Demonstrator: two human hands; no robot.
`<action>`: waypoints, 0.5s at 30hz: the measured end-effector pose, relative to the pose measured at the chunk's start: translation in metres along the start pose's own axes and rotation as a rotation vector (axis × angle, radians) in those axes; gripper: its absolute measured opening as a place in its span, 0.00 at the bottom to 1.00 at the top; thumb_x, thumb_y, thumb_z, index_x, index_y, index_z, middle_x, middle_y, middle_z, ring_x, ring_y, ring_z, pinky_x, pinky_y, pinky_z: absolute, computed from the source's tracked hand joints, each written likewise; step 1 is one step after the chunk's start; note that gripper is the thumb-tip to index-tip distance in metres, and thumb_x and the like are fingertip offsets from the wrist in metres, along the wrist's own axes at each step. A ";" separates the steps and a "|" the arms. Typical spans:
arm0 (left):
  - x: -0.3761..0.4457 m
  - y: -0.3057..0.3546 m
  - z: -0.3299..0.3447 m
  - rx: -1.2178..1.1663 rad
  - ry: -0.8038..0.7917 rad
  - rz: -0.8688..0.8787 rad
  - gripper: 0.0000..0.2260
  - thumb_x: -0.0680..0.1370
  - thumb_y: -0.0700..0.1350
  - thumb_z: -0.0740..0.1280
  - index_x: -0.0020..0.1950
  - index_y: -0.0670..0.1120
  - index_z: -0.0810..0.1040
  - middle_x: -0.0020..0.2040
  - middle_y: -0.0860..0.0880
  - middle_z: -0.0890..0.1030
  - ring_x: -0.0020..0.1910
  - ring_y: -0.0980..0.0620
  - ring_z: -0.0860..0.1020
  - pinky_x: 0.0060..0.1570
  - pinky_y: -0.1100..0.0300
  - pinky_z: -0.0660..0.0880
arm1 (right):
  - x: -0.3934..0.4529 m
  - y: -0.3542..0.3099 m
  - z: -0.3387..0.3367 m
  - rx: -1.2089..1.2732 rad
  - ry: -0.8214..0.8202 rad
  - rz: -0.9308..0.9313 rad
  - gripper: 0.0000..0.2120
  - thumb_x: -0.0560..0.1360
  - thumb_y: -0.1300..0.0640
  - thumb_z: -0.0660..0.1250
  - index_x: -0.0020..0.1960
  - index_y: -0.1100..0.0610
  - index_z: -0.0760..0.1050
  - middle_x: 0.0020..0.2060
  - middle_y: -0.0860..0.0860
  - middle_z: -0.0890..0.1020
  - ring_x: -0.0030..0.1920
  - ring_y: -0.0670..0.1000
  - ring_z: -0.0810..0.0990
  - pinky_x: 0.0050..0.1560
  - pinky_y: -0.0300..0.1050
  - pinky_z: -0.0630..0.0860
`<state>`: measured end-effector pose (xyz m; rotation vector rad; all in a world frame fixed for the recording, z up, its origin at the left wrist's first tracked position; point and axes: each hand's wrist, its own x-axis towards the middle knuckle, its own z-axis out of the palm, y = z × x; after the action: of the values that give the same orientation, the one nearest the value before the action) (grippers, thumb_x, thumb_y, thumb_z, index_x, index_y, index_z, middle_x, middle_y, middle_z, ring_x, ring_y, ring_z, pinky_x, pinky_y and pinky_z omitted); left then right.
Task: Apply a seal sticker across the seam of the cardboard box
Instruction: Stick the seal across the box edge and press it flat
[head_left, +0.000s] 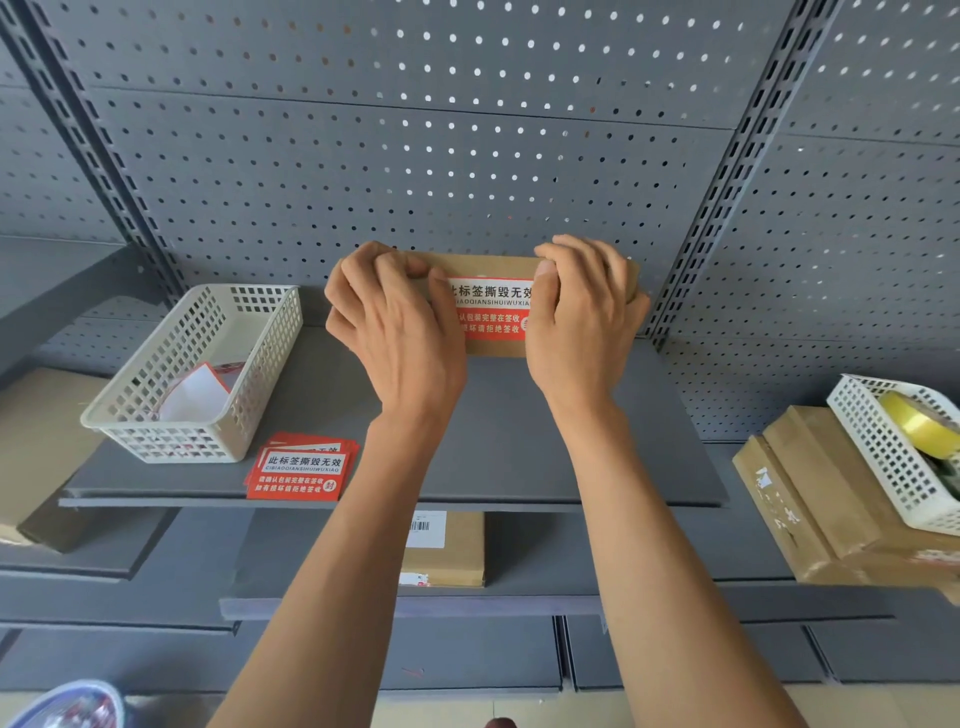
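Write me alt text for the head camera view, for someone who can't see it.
Two hands, left hand and right hand, hold a cardboard box on a grey shelf, pressing a red seal sticker onto it. A stack of stickers lies beside a white basket on the left.

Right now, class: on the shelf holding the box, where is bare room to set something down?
Bare shelf lies right of the right hand, and between the sticker stack and the forearms. The left end is crowded by the basket.
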<state>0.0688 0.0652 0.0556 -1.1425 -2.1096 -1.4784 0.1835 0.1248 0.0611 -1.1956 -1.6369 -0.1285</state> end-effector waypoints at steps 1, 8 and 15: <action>0.000 0.001 0.000 0.000 -0.006 -0.008 0.12 0.80 0.54 0.62 0.51 0.45 0.73 0.63 0.45 0.72 0.67 0.41 0.66 0.59 0.45 0.64 | 0.001 -0.003 0.000 -0.002 0.003 0.026 0.12 0.80 0.45 0.60 0.50 0.48 0.80 0.57 0.41 0.82 0.64 0.49 0.74 0.56 0.54 0.67; 0.002 0.003 0.001 0.023 -0.032 -0.021 0.20 0.77 0.63 0.66 0.52 0.46 0.73 0.62 0.46 0.72 0.66 0.40 0.66 0.60 0.44 0.65 | 0.002 -0.005 0.000 -0.056 -0.032 0.035 0.21 0.74 0.30 0.62 0.49 0.47 0.78 0.50 0.41 0.82 0.62 0.50 0.74 0.54 0.53 0.65; 0.001 0.001 -0.001 0.005 -0.018 -0.001 0.14 0.81 0.56 0.63 0.52 0.45 0.72 0.63 0.44 0.71 0.66 0.40 0.66 0.58 0.45 0.64 | 0.002 -0.005 0.000 -0.033 -0.040 0.036 0.14 0.79 0.39 0.60 0.48 0.47 0.78 0.50 0.41 0.82 0.62 0.50 0.73 0.55 0.52 0.64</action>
<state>0.0690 0.0651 0.0576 -1.1573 -2.1256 -1.4676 0.1805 0.1237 0.0649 -1.2587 -1.6530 -0.1097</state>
